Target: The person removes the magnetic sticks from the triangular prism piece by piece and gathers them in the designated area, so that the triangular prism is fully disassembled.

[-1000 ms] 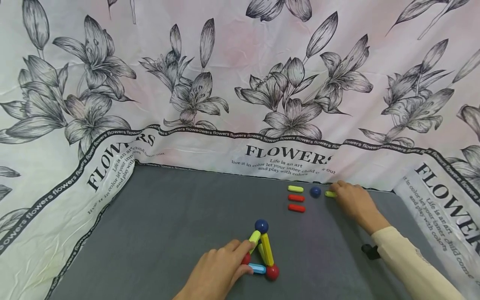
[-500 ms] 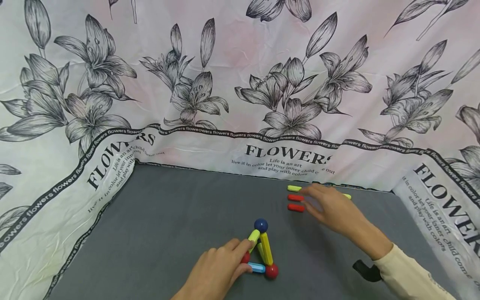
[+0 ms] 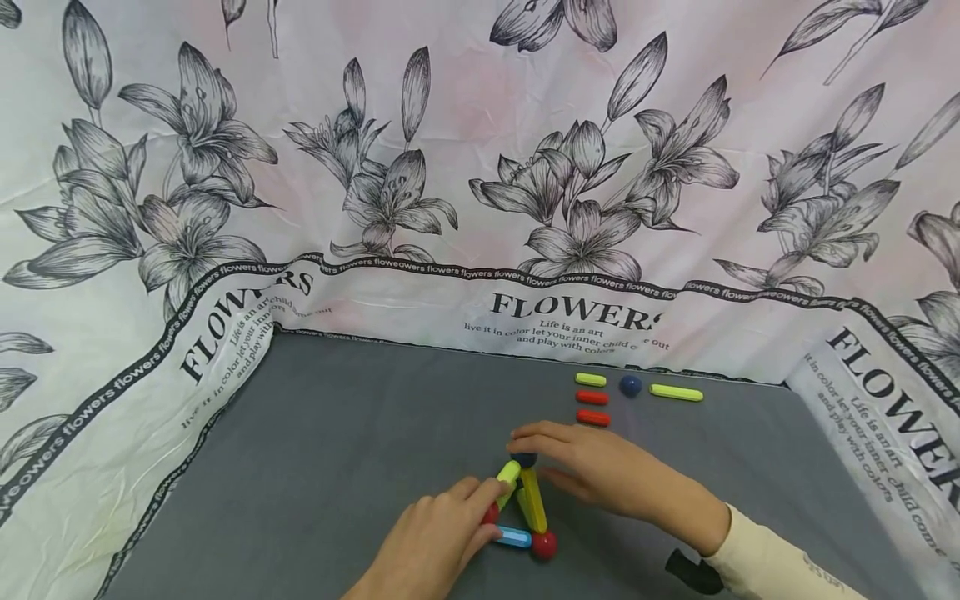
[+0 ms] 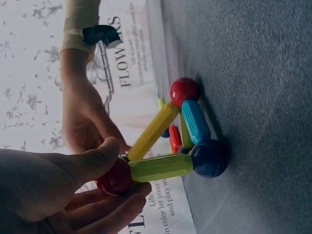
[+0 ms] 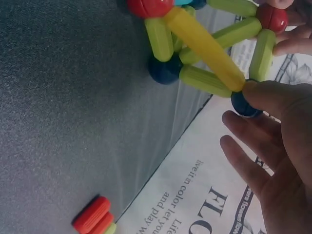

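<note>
Cloth backdrop point(image 3: 480, 167): white, printed with grey lilies and the word FLOWERS; it stands behind both hands and wraps round the sides of the table.
Table point(image 3: 360, 425): grey top carrying everything; both hands work near its front edge.
Right hand point(image 3: 592, 471): comes in from the right in a cream sleeve; its grip is narrow, thumb and forefinger pinching the blue top ball point(image 5: 243, 105), the other fingers loosely spread.
Left hand point(image 3: 435, 542): comes in from below, left of the right-hand grip; thumb and fingers grip a red ball point(image 4: 116, 178) at the frame's near-left corner, one finger lying along a green stick point(image 3: 508, 477).
Stick frame point(image 3: 525, 508): a small pyramid of sticks and balls standing on the table between the two grips, touched by both.
Yellow stick point(image 5: 204, 46): slopes from the pinched blue top ball down to a red corner ball point(image 3: 544, 544), which sits away from both grips on the table.
Light-blue stick point(image 3: 513, 537): lies flat on the table just under the left grip, joining the two red balls.
Spare pieces: well beyond the right-hand grip, by the backdrop, untouched; a long green stick point(image 3: 677, 392), a short green stick point(image 3: 591, 379), two red sticks point(image 3: 592, 407) and a loose blue ball point(image 3: 631, 385).
</note>
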The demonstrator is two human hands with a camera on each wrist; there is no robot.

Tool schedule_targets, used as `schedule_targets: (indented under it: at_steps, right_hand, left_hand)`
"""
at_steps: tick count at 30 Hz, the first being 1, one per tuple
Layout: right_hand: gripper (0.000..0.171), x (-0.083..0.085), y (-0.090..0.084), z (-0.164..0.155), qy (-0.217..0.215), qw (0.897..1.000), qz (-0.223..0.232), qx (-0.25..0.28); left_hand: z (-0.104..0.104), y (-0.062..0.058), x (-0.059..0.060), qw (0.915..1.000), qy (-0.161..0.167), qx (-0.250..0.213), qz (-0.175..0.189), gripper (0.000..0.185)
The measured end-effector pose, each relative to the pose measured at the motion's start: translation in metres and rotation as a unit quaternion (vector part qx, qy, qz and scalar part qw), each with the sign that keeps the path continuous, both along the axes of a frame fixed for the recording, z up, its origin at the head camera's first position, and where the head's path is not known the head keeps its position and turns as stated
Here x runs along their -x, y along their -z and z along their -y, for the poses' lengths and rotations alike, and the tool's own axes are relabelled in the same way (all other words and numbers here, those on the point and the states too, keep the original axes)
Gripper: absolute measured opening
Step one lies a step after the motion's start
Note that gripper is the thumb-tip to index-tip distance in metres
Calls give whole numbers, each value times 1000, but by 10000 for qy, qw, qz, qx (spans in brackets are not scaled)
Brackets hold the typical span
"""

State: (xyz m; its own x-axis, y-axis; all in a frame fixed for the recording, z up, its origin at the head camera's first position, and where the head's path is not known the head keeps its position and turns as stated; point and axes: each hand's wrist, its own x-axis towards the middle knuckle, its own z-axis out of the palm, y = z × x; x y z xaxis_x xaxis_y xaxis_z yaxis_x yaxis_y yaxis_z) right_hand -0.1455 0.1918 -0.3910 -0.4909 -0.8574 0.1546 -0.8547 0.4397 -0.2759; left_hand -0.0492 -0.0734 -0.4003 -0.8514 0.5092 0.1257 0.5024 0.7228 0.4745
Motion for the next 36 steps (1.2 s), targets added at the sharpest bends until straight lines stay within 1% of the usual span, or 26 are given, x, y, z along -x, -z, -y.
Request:
schedule_targets:
  at_steps: [5,9,12,18,23,26,30,36]
  right_hand:
    - [54,-5,0,-2,139,9999,-37,60]
    - [52,-13,-3,-4,357,9993,20,88]
    - [50,-21,-2,-5,514,9985,35,160]
    - [50,-38,3,-7,682,9972,86,298]
    - [53,-48,4,-7,812,9960,59,363]
    - [55,-50,5,-5,815,9957,-27,442]
    - [56,-52,6,-2,769,9952,-309,520]
    - [58,-56,11,-2,852,9939,-599,357]
  left_hand:
    - [2,1,2,9998,-85,24,205,42]
    - [3,0,3,9995,-275,97,-136,45]
    - [3,-2,4,9982,-397,219,-386,42]
    - [2,-4,5,9974,-439,444,-367,39]
    - [2,-4,7,9970,-444,497,-392,38]
    - [2,-3,8,9967,-475,467,-457,36]
    - [2,-1,9,9957,-539,453,-605,35]
    - [2,1,9,9965,-485,428,-521,34]
